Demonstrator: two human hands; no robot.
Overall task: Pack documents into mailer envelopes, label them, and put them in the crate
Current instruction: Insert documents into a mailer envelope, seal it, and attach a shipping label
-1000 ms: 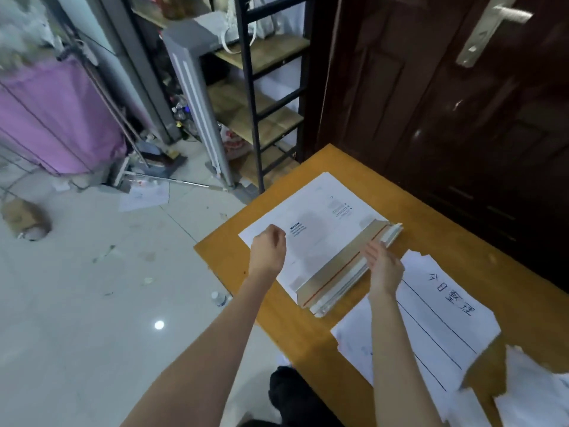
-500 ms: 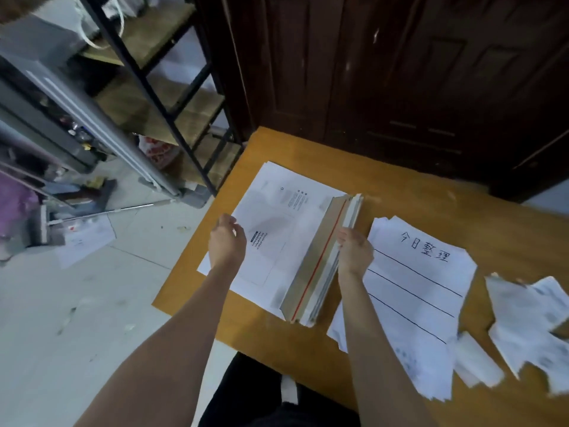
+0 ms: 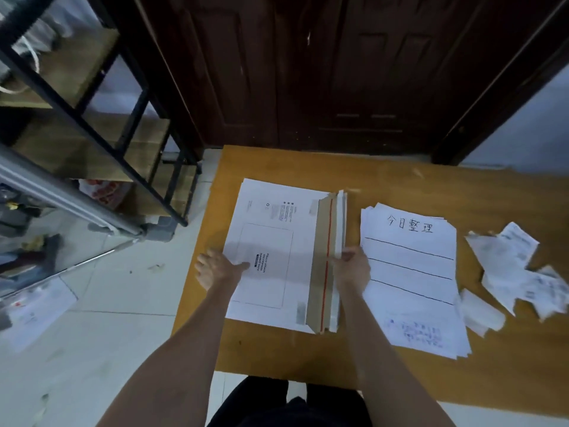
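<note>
White cardboard mailer envelopes [image 3: 271, 251] lie in a flat stack on the left part of the orange-brown wooden surface [image 3: 431, 183], their brown flaps with a red tear strip [image 3: 326, 257] along the right edge. The left hand [image 3: 217, 268] rests on the stack's left edge, thumb laid across the top envelope, other fingers hanging over the side; whether they curl under the edge cannot be told. The right hand [image 3: 351, 268] grips the flap edge near its middle, fingers curled against the stacked flaps. Just right of the envelopes, apart from them, sits a pile of white paper documents [image 3: 409, 278], the top sheet bearing handwritten characters and three ruled lines. Further right lie torn white paper scraps [image 3: 517, 272], some crumpled. Beyond the surface's far edge stands a dark brown wooden door [image 3: 323, 72]. To the far left, a black metal shelf rack with wooden boards [image 3: 92, 112] stands on the pale tiled floor [image 3: 107, 334].
</note>
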